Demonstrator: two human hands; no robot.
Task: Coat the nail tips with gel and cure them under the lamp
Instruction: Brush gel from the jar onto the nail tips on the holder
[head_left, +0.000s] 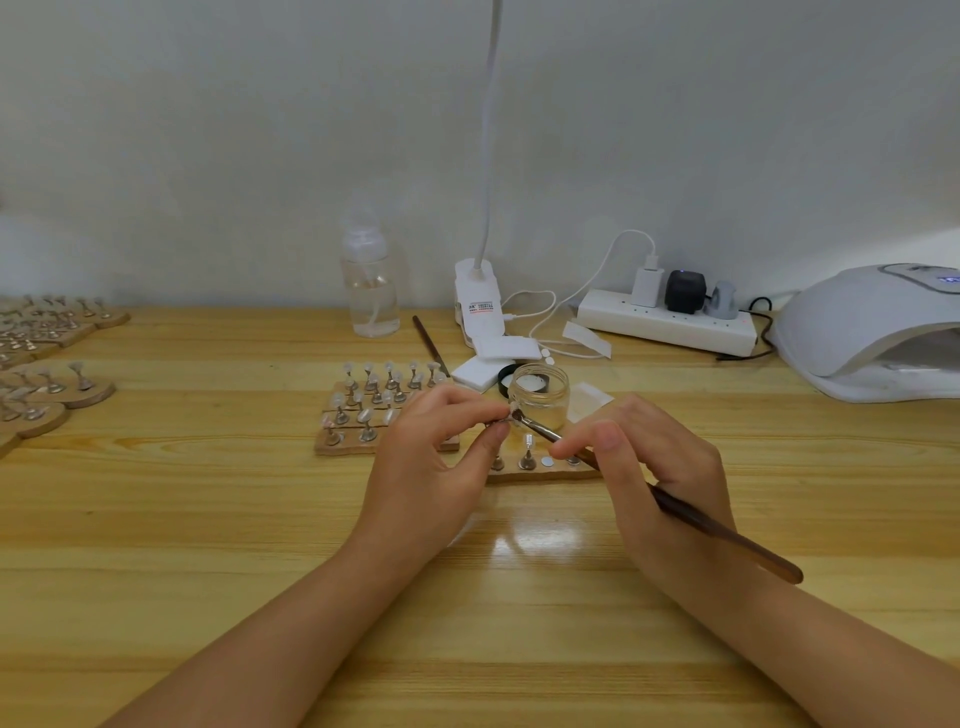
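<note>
Right at center frame, the left hand (434, 457) pinches a small nail tip (514, 415) on its stand between thumb and forefinger, while the right hand (660, 467) grips a brown brush (727, 540) pen-style, bristles touching that tip. Just behind them at 12 o'clock sits an open glass jar (540, 397), its black lid (506, 379) beside it. Under the hands is a wooden holder strip (540, 474) with a few stands, and at 10 o'clock a wooden board (337, 448) full of tips. Out at 2 o'clock the white curing lamp (872, 332) sits on the table (208, 519), with a power strip (667, 325) at 1 o'clock. A clear bottle (370, 291) and clip lamp (480, 306) stand toward 12, and more boards (47, 364) of tips lie at 9.
</note>
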